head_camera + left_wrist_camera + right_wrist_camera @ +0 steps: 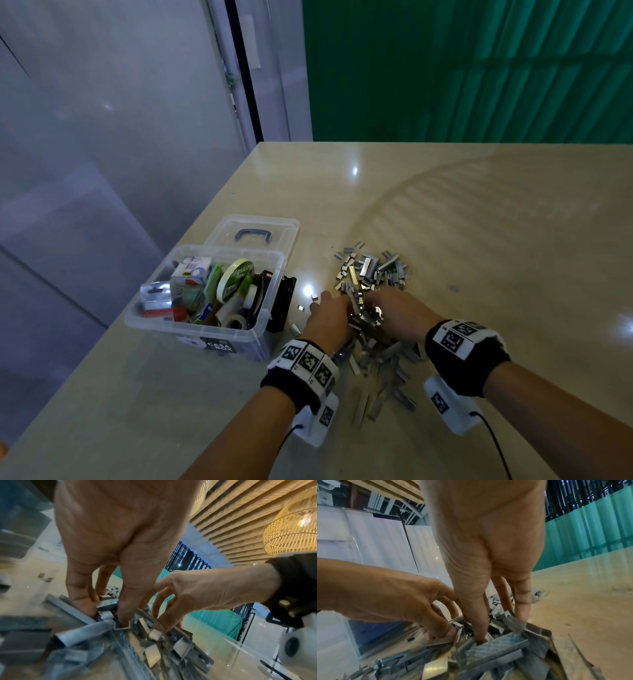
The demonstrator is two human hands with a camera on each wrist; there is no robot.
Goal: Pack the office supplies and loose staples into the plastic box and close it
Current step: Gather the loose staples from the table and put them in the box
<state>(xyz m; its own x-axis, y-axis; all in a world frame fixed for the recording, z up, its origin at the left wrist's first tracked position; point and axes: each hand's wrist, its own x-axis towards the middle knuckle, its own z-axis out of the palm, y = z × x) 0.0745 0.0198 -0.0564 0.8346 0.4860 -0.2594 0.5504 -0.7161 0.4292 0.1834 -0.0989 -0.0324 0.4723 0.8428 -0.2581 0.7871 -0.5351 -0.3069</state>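
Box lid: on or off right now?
Off. The lid lies flat on the table behind the open box, supplies showing inside.

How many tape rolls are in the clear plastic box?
3: a big cream masking-tape roll mid-box, a small white roll beside it, a grey roll by the near wall. Others may be hidden.

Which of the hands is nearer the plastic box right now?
Left. The left hand is in the staples just beside the plastic box; the right hand digs in farther from it.

plastic box [205, 329] | front label: "CASA BOX" (white on dark) | tape roll [236, 279] lettering: unreadable
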